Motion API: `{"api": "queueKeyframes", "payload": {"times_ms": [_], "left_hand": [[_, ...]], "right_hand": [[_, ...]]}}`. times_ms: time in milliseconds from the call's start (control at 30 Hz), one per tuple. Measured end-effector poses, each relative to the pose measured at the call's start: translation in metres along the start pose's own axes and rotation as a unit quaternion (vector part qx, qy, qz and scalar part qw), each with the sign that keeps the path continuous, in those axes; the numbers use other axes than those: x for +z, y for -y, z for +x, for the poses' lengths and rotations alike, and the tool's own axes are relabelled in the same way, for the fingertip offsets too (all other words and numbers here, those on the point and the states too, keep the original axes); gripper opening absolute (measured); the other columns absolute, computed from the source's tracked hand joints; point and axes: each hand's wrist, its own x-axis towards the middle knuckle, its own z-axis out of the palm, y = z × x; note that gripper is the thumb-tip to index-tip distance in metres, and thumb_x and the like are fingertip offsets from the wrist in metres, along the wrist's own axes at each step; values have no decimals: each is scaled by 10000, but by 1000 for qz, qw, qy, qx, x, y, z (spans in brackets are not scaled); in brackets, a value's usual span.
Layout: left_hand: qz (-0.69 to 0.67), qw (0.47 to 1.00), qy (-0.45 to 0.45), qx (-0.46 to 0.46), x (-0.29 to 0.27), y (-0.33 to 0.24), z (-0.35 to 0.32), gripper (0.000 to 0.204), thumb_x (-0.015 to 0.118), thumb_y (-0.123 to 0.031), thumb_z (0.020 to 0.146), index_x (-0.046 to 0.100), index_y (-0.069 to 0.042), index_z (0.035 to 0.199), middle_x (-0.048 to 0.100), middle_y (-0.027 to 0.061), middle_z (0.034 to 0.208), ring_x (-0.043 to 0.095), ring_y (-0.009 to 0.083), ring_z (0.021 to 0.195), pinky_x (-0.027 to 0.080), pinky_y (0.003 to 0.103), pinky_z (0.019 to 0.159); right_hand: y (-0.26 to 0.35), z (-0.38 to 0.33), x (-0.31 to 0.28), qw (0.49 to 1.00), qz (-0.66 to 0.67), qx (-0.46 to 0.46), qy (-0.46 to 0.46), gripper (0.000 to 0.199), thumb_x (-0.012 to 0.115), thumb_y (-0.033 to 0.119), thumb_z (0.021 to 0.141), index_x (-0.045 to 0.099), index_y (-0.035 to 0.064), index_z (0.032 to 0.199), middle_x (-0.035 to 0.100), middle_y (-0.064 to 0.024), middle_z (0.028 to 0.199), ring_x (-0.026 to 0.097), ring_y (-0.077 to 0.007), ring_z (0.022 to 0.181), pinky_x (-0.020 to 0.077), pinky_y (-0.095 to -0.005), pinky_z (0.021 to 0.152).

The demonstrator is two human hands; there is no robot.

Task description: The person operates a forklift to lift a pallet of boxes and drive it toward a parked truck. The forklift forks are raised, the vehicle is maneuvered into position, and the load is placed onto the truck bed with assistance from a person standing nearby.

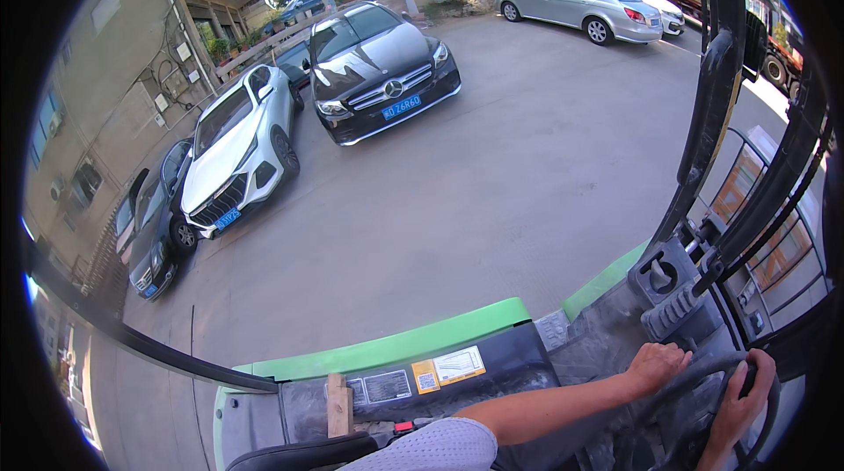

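We seem to be steering: our right hand (pixel 735 409) grips the black steering wheel (pixel 702 369), lower right; our left hand (pixel 656 367) curls nearby (we can't tell around what). Turning calls for firm hold.

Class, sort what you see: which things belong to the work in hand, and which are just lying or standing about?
Belonging to the work:
steering wheel, held by the right grip
left grip, close to the wheel

Just about:
wooden piece
white car
black car beside it
silver car
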Motion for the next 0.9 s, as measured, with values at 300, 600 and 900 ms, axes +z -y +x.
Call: {"api": "queueKeyframes", "payload": {"times_ms": [300, 600, 900], "left_hand": [[17, 999, -34, -9, -40, -49, -43, 398, 670, -302, 983, 623, -71, 663, 668, 123, 713, 680, 359, 638, 548, 456, 563], [71, 995, 58, 37, -145, -130, -131, 370, 593, -344, 1036, 645, -114, 750, 658, 95, 727, 680, 349, 656, 502, 473, 554], [95, 989, 110, 28, -183, -173, -209, 89, 710, -231, 815, 694, -143, 815, 691, 72, 780, 679, 339, 672, 503, 454, 549]], "right_hand": [[55, -47, -46, 1000, 20, -4, -24, 258, 673, -6, 895, 580, 17, 1134, 563, -154, 1073, 574, -319, 1022, 451, -414, 955], [139, -143, -127, 984, 70, -118, -114, 258, 774, 78, 773, 662, 53, 1004, 653, -131, 980, 618, -362, 946, 506, -472, 860], [193, -312, -155, 973, 157, -157, -56, 206, 768, 97, 786, 656, 69, 956, 661, -93, 978, 636, -310, 922, 507, -405, 833]]}}
